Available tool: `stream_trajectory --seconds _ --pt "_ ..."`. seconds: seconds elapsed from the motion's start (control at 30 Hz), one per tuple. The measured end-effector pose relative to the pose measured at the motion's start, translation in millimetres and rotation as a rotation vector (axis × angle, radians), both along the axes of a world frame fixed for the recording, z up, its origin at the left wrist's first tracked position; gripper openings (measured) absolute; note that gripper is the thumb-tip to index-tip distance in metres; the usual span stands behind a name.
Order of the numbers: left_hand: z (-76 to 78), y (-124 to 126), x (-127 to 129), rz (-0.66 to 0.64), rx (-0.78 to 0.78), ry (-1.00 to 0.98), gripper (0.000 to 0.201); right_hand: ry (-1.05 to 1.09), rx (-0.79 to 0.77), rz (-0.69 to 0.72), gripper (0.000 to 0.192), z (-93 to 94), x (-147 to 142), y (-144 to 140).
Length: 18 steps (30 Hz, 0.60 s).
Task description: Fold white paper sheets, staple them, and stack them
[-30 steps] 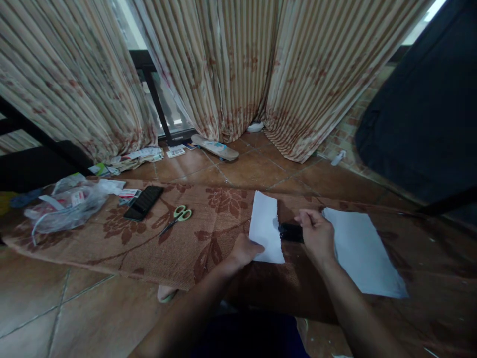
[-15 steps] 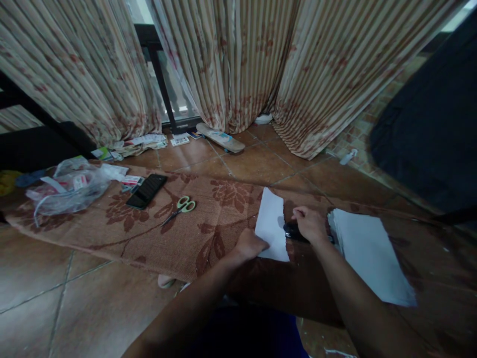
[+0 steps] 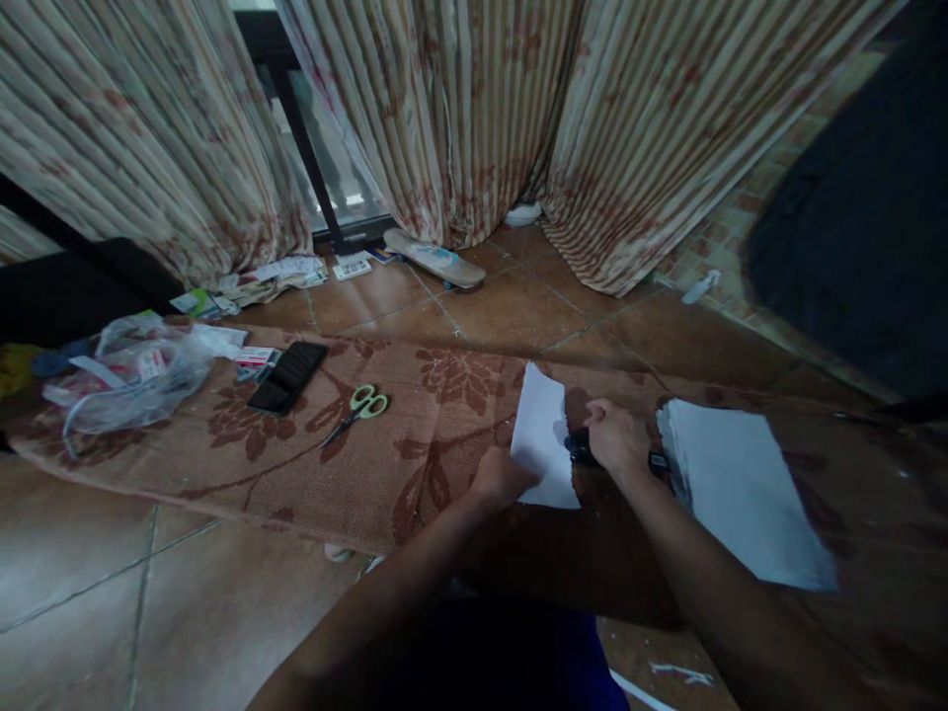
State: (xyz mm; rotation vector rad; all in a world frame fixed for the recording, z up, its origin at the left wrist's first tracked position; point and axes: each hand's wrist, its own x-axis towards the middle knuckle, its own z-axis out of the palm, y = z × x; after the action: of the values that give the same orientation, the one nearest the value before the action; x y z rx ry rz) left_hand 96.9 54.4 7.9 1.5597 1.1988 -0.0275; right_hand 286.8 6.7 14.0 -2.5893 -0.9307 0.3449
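Observation:
A white sheet or thin pad of paper (image 3: 544,425) lies on the brown cloth, its right edge ragged. My left hand (image 3: 504,479) grips its lower left side, thumb on top. My right hand (image 3: 618,436) is closed over a long black stapler-shaped tool (image 3: 580,447); the hand hides its middle, so its exact kind is unclear. The tool's near tip meets the paper's ragged right edge. Just right of my right hand sits a thick stack of white paper (image 3: 741,489) with a rough left edge.
Green-handled scissors (image 3: 362,403), a black phone (image 3: 287,378), small cards (image 3: 257,359) and a clear plastic bag (image 3: 140,375) lie on the patterned brown cloth (image 3: 296,474) to the left. Beyond are a skateboard (image 3: 435,260) on the tiled floor and striped curtains (image 3: 489,118).
The view has shifted slightly. My right hand has closed further over the black stapler-shaped tool; the tool still meets the paper's edge. My left hand keeps its hold on the paper.

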Motion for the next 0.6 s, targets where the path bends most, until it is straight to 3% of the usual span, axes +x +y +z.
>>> stream_trajectory --seconds 0.1,0.23,0.43,0.53,0.6 --pt "7.3 -1.2 -0.2 0.010 0.054 0.041 0.015 0.037 0.086 -0.046 0.031 4.4 -8.2 -0.2" --pt "14.7 -2.8 -1.6 0.022 0.077 -0.022 0.010 0.101 0.320 -0.077 0.030 21.8 -3.5 -0.5" --pt "2.1 -10.6 -6.7 0.166 0.022 -0.222 0.008 0.155 0.718 -0.192 0.049 39.8 7.6 -37.0" --pt "-2.8 -15.5 -16.0 0.222 -0.032 -0.336 0.009 0.313 0.832 -0.211 0.049 33.9 -15.7 -67.1" --pt "-3.8 -19.2 -25.6 0.241 -0.066 -0.411 0.014 0.444 0.780 -0.200 0.050 26.4 -42.6 -83.7"
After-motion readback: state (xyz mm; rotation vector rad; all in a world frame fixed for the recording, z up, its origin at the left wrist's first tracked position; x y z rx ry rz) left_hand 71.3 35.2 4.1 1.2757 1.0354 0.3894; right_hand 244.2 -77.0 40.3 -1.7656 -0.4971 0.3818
